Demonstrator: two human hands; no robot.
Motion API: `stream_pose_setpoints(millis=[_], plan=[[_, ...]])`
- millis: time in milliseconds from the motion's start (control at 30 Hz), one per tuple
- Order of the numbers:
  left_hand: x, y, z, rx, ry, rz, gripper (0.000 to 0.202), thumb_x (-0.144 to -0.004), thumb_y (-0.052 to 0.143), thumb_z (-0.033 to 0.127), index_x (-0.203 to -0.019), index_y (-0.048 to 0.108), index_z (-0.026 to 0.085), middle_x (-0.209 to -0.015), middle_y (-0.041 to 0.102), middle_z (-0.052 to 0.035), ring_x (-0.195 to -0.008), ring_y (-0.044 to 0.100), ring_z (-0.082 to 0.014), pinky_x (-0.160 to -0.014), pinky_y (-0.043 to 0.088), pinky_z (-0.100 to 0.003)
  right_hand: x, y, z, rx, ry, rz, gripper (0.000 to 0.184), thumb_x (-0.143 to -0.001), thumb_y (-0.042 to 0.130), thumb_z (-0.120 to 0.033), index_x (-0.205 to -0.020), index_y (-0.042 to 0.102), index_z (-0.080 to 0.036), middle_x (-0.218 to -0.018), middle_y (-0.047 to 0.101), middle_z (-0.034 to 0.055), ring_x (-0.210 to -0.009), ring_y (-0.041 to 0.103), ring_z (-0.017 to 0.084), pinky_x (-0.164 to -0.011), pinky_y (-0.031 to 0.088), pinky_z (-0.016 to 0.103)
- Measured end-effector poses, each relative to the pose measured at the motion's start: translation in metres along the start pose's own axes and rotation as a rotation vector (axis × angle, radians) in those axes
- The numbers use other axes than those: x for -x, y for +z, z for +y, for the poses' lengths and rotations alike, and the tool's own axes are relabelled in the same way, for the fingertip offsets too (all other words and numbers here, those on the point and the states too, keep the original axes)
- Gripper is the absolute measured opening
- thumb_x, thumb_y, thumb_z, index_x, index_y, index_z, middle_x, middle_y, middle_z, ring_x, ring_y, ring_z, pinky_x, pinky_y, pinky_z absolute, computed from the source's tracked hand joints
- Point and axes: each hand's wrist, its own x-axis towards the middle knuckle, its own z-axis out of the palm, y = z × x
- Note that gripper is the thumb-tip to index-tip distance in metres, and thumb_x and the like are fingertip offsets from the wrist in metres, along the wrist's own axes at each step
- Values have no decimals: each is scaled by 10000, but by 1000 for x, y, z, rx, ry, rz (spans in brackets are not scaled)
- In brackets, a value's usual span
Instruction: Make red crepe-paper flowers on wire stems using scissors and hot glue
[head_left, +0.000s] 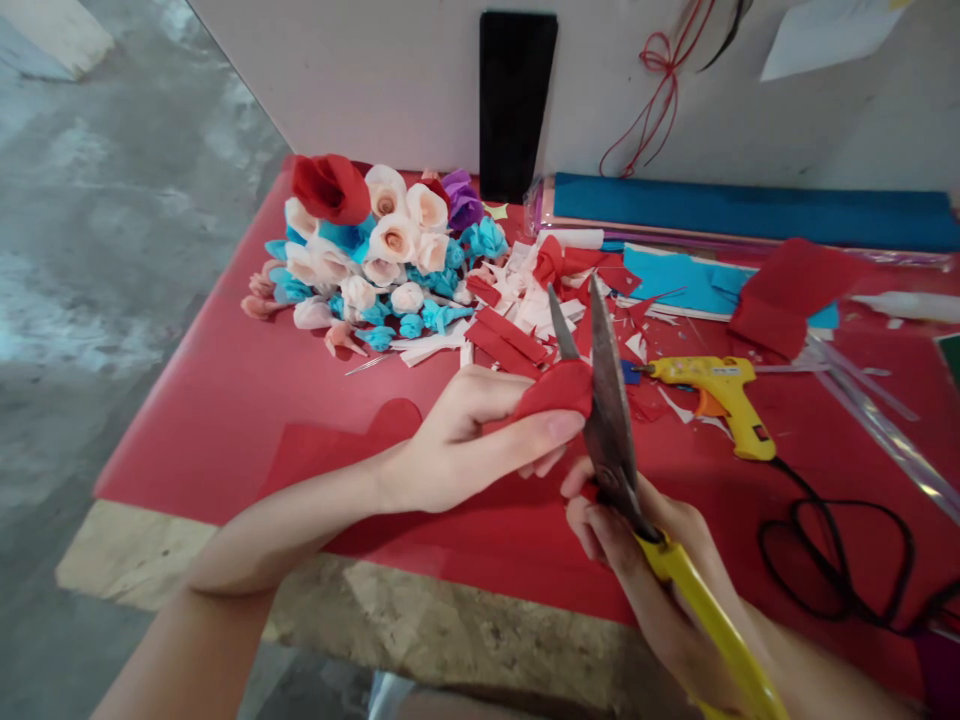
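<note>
The yellow handles of the scissors (724, 620) are nearest to the camera, and the right hand (637, 575) holds them, with the fingers closed around the grip. From the left, the red table cover (195, 430) begins, and on it lies a red sheet (319, 450), partly under the left forearm. Behind it is a heap of paper flowers (379, 270) in red, white, pink, blue and purple. The left hand (457, 450) is narrow: its thumb and fingers pinch a red paper piece (551, 395), which is at the middle, above the table. The two blades stand a little apart, with this piece between them. Just beyond are red and white scraps (517, 300), and a black phone (517, 105) leans upright on the pale wall. A red string (660, 58) hangs on the wall. Farther right lies a yellow glue gun (709, 378) with a small label, whose print is too small to read. Behind it are a turquoise sheet (667, 280) and a dark blue sheet (750, 212). On the wall, the white note (832, 40) has faint marks, which cannot be read.
</note>
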Motion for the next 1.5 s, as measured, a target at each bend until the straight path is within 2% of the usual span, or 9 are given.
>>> stream_pose_setpoints(millis=[400,600,767,867,1000,1167,1300,1500], plan=[[-2,-5,1,51,-96,-36,400,-891,481,266,-507,482,154,-476,508,0,-518,542,-109,-512,426,-235,3,0,-1,-35,22,-32,161,-940,346,-301,-894,466,-204,-553,389,-66,-416,334,64,-388,299,183],[-2,-10,2,68,-119,-73,415,-888,481,274,-491,455,158,-469,480,4,-497,519,-105,-504,408,-240,3,-2,1,-43,25,-66,178,-951,336,-327,-919,465,-208,-555,386,-66,-418,337,65,-395,301,188],[-4,-15,0,51,-97,-80,411,-880,489,290,-491,473,158,-470,490,4,-496,525,-108,-508,417,-238,1,-1,-2,-23,41,-42,197,-951,328,-341,-890,460,-208,-549,375,-64,-422,339,70,-397,300,194],[-4,-15,-1,17,-66,-62,385,-888,483,276,-525,526,155,-496,555,-1,-493,533,-96,-497,419,-218,1,-1,-1,-8,51,-38,204,-945,335,-348,-867,456,-203,-535,366,-64,-413,347,73,-393,303,203],[-4,-13,-3,1,-26,24,330,-901,474,265,-624,623,167,-543,626,-2,-502,564,-90,-498,447,-202,2,-2,-1,-27,67,-36,205,-942,340,-358,-878,460,-204,-531,383,-64,-401,356,75,-381,303,206],[-2,-10,-6,28,14,107,349,-892,488,246,-561,571,170,-468,545,17,-446,517,-88,-432,398,-217,2,-1,-2,-16,101,-30,242,-939,340,-377,-833,459,-195,-510,382,-64,-384,347,73,-369,297,206],[0,-11,-9,80,-26,120,401,-883,491,278,-498,515,170,-390,449,29,-369,438,-85,-376,350,-229,4,-3,-1,-29,113,3,258,-934,370,-380,-782,462,-193,-503,376,-64,-379,338,62,-375,293,199],[0,-13,-10,126,-65,143,380,-858,518,322,-508,525,172,-404,490,24,-359,434,-82,-346,329,-222,5,-4,-4,-199,216,-8,213,-937,377,-411,-960,479,-225,-611,466,-40,-475,398,78,-443,352,192]])
